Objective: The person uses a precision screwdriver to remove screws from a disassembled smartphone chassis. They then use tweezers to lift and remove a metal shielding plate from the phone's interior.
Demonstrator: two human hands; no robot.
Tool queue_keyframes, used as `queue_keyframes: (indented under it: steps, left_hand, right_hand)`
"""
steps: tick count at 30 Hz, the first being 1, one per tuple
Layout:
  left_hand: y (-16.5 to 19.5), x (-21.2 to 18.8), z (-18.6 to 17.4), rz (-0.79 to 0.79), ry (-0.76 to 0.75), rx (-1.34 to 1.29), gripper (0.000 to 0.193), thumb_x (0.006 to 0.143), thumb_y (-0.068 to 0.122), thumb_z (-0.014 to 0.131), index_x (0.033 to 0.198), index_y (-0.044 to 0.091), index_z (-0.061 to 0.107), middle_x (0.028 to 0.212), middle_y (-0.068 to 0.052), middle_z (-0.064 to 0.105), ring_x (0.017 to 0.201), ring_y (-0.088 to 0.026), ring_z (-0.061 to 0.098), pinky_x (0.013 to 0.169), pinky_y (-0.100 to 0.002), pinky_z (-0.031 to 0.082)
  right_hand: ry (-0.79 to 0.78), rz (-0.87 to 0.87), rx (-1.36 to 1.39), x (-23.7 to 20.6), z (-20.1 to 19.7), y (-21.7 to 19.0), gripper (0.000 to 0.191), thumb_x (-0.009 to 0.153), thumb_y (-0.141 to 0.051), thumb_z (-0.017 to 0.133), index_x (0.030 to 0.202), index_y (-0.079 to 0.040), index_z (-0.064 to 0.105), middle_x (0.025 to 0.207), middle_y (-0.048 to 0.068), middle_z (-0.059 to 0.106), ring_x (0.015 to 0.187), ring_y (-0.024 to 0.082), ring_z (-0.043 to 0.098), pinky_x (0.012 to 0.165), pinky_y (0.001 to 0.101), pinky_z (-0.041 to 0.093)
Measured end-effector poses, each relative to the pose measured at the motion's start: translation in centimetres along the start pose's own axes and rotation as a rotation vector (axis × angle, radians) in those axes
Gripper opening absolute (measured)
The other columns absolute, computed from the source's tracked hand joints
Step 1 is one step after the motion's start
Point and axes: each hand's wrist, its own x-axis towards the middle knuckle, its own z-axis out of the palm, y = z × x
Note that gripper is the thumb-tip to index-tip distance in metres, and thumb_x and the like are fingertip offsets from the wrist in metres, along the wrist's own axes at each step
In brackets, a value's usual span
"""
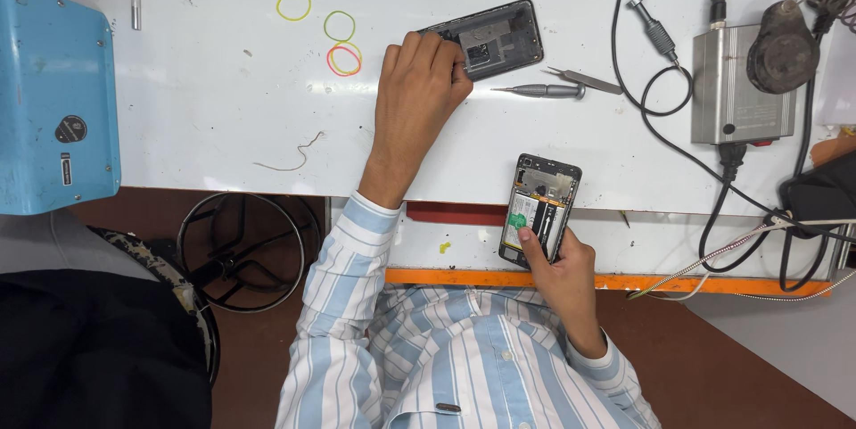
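Note:
My left hand (415, 94) reaches forward over the white table (196, 117), its fingertips resting on the near left end of a dark phone back shell (495, 37) that lies open side up. My right hand (557, 264) holds an opened phone (539, 209) upright by its lower end, close to the table's front edge; the phone's battery and circuit board are showing. My thumb lies across the phone's lower part.
A small screwdriver (542, 90) and tweezers (588, 81) lie just right of the shell. Several rubber bands (342, 58) sit to the left. A grey power box (740, 81) with black cables stands at the right, a blue machine (53, 99) at the left, a stool (241, 251) below.

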Motion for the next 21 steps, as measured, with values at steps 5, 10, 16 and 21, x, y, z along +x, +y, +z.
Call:
queue_keyframes:
  steps: [5,10,16,21]
  left_hand:
    - [-0.2,-0.1,-0.1,-0.011,-0.047,-0.026,0.014,0.086,0.01,0.078,0.091,0.007,0.065,0.09,-0.003,0.06,0.09,-0.021,0.055,0.08,-0.036,0.043]
    - [1.2,-0.2,-1.9,-0.046,-0.036,-0.161,0.016,0.091,0.008,0.077,0.099,0.006,0.064,0.097,-0.004,0.063,0.095,-0.023,0.058,0.082,-0.038,0.044]
    - [5.9,-3.4,-5.1,-0.025,-0.215,-0.521,0.034,0.098,0.014,0.072,0.129,0.004,0.063,0.126,-0.011,0.066,0.118,-0.029,0.063,0.103,-0.04,0.051]
    - [7.0,-4.4,-5.6,0.09,-0.378,-0.365,0.043,0.095,0.02,0.072,0.133,0.003,0.061,0.133,-0.011,0.066,0.126,-0.028,0.062,0.107,-0.039,0.05]
  right_hand:
    - [-0.026,0.022,0.212,0.1,-0.4,1.1,0.027,0.098,-0.026,0.07,0.099,0.001,0.07,0.072,-0.002,0.067,0.063,0.003,0.053,0.054,0.0202,0.043]
    - [-0.142,0.025,0.474,0.5,-0.9,1.1,0.026,0.101,-0.025,0.069,0.107,0.001,0.068,0.088,0.001,0.07,0.077,0.004,0.058,0.069,0.0199,0.049]
    - [-0.214,0.074,0.504,1.5,-0.8,0.6,0.028,0.098,-0.025,0.067,0.113,-0.001,0.068,0.096,0.003,0.073,0.085,0.007,0.065,0.076,0.0229,0.055]
    - [-0.251,0.041,0.421,1.8,-0.5,0.7,0.027,0.098,-0.022,0.068,0.111,0.001,0.066,0.096,0.005,0.074,0.085,0.007,0.066,0.076,0.0241,0.056]
